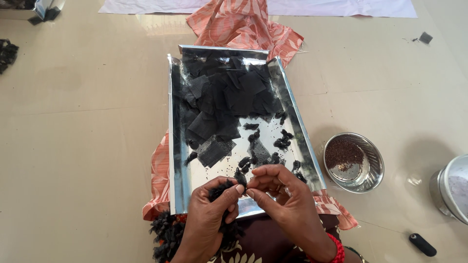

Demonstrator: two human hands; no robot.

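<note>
Both hands, left [210, 214] and right [280, 195], pinch a small, seemingly soft, featherlight black net bundle [241, 179] by its gathered neck above the steel tray [176, 146].

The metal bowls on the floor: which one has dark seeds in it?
The smaller steel bowl beside the tray holds dark seeds; the larger container at the right edge shows pale contents.

Tray [181, 146]: glossy, mirror-like sheet metal. Net squares [229, 92]: matt black mesh cloth. Bowl [373, 163], right: polished steel. Floor [78, 122]: smooth, glossy beige tile. Patterned cloth [243, 22]: soft orange fabric.
</note>
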